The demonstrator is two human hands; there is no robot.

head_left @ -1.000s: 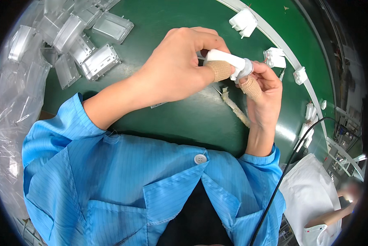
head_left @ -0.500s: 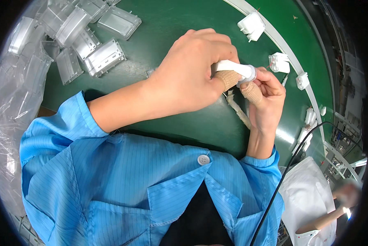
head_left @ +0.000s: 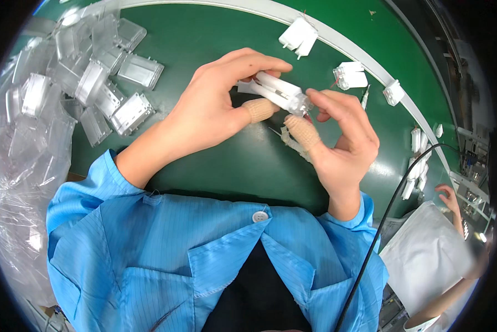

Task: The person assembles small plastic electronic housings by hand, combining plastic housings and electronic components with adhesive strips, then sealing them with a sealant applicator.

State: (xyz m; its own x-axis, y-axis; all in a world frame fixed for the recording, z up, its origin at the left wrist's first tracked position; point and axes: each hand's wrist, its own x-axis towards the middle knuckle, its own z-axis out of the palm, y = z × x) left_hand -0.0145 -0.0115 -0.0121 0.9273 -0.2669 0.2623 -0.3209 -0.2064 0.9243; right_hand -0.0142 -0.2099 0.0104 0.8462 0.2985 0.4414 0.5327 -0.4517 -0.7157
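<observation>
My left hand [head_left: 218, 102] is closed around a white plastic part [head_left: 279, 88] with two long rounded sides and a clear end piece [head_left: 299, 104]. Its fingers lie over the top and its taped thumb sits below. At the clear end, my right hand [head_left: 345, 138] grips with thumb and fingertips; tape wraps that thumb too. A bit of red shows between those fingers. A thin tool with a tape-wrapped handle [head_left: 295, 144] shows under my right thumb, partly covered; whether it touches the hand I cannot tell.
Clear plastic cases [head_left: 132, 113] pile up at the left beside a clear plastic bag [head_left: 24, 193]. White parts [head_left: 299, 37] stand along the table's pale rim [head_left: 337, 50], with several more at the right. A black cable [head_left: 378, 232] crosses the right side. Another person's hand [head_left: 448, 196] is at far right.
The white part has turned, so its long sides and clear end now show. My right fingers have spread somewhat. The whole view has shifted, and another person's hand has come up at the right.
</observation>
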